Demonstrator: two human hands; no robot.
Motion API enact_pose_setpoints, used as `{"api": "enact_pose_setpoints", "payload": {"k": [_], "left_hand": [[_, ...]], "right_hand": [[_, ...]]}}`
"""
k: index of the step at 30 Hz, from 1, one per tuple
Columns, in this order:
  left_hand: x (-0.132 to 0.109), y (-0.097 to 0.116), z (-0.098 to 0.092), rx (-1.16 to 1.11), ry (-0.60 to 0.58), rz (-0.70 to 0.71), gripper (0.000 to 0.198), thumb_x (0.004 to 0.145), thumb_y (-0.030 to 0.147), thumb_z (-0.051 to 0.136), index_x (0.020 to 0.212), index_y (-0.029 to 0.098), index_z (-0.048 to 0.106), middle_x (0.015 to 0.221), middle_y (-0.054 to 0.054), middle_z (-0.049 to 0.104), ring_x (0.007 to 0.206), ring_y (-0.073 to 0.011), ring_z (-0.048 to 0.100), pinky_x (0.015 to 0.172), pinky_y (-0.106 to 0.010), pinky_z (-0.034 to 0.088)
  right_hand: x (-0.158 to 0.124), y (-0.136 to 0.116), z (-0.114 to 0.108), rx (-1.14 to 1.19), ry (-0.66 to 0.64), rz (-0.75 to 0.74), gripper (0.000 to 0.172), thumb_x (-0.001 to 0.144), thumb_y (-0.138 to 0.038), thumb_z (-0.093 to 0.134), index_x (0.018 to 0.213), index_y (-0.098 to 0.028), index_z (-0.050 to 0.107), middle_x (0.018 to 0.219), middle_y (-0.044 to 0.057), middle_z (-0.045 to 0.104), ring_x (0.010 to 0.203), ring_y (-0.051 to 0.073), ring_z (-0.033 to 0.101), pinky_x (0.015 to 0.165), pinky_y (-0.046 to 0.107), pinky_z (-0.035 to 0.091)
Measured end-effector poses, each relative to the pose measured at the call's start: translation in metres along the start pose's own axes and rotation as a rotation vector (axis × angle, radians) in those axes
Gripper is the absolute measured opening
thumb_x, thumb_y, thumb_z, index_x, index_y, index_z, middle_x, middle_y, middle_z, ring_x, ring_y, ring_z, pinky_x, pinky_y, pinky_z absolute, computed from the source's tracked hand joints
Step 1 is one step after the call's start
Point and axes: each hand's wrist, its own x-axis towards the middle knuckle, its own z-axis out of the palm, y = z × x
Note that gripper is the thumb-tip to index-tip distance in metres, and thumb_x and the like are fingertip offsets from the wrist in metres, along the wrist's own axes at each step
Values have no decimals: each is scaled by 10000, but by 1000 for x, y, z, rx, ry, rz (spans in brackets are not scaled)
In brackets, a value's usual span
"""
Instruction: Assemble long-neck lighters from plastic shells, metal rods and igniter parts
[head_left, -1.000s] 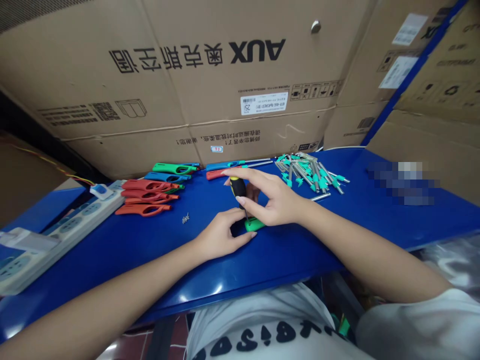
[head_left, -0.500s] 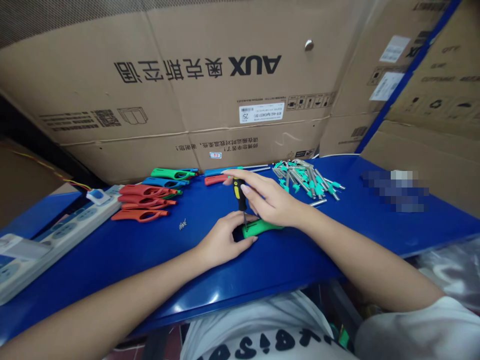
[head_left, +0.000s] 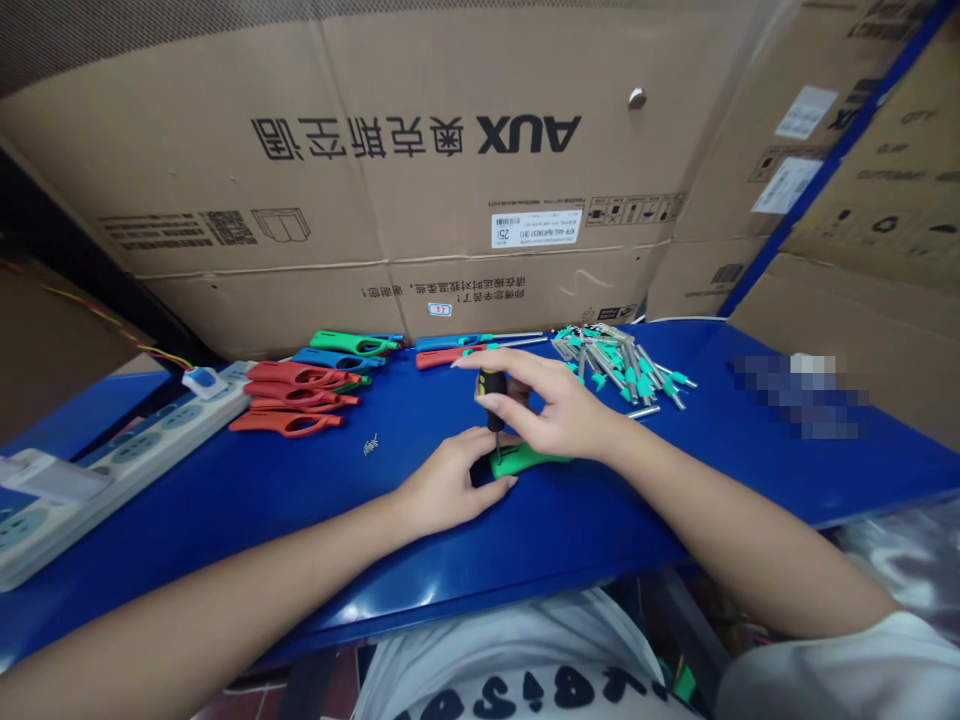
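My right hand (head_left: pixel 551 405) is closed on a black-and-yellow screwdriver (head_left: pixel 493 400), held upright. Its tip meets the end of a green lighter (head_left: pixel 529 459) lying flat on the blue table. The lighter's far end passes under my right hand and wrist. My left hand (head_left: pixel 450 480) grips the lighter's near end between thumb and fingers, steadying it against the table. A small heap of screws (head_left: pixel 371 444) lies to the left of my left hand.
Red, blue and green lighter bodies (head_left: pixel 304 372) are stacked at left, beside a white power strip (head_left: pixel 127 470). Behind my hands lie lighters with metal tubes (head_left: pixel 442 356). Several metal tubes with teal parts (head_left: pixel 622 365) are piled at right. A cardboard sheet (head_left: pixel 420 210) stands behind.
My right fingers have shifted around the screwdriver handle, which stands slightly differently in my grip. The left hand still holds the green lighter. The whole view has moved slightly.
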Motion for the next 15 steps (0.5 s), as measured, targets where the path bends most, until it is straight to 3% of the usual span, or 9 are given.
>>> {"api": "enact_pose_setpoints", "payload": {"k": [2,4,6,9,12,15], "left_hand": [[0,1,-1,-14,-6,36,274,871,218,673,1138,160,683,1115,-82,736,1013,-244,679,909,-369,529],[0,1,-2,-15,-17,63,279,881,213,664,1157,170,677,1138,-75,732,1031,-236,675,924,-358,523],[0,1,-2,-4,-24,65,275,885,212,662,1157,176,678,1134,-70,732,1019,-230,675,923,-353,522],[0,0,-2,9,-21,50,270,879,209,666,1147,176,679,1096,-66,736,995,-227,676,920,-353,522],[0,0,-2,-6,-25,54,276,888,216,656,1162,185,669,1116,-68,731,1023,-229,675,933,-356,524],[0,1,-3,-22,-37,73,284,893,206,643,1176,194,660,1162,-71,717,1076,-232,664,970,-363,516]], "right_hand": [[-3,5,-1,-183,85,-85,384,954,-416,636,1266,-193,619,1096,77,740,878,167,706,788,279,563],[-4,8,-3,-293,90,-169,434,936,-464,649,1272,-190,627,1016,72,755,828,175,713,753,280,564],[-4,7,-4,-221,38,-168,402,1021,-390,503,1363,-190,572,1090,85,745,908,175,717,808,291,569],[-1,2,-3,18,-23,-41,418,1068,-228,310,1443,-207,491,1208,80,705,1030,151,690,900,310,558],[0,2,-1,5,26,-11,325,1029,-311,496,1327,-211,580,1127,63,715,851,139,682,790,287,565],[-2,4,-1,-202,113,-114,345,933,-420,659,1190,-191,641,1010,71,733,810,177,675,746,304,560]]}}
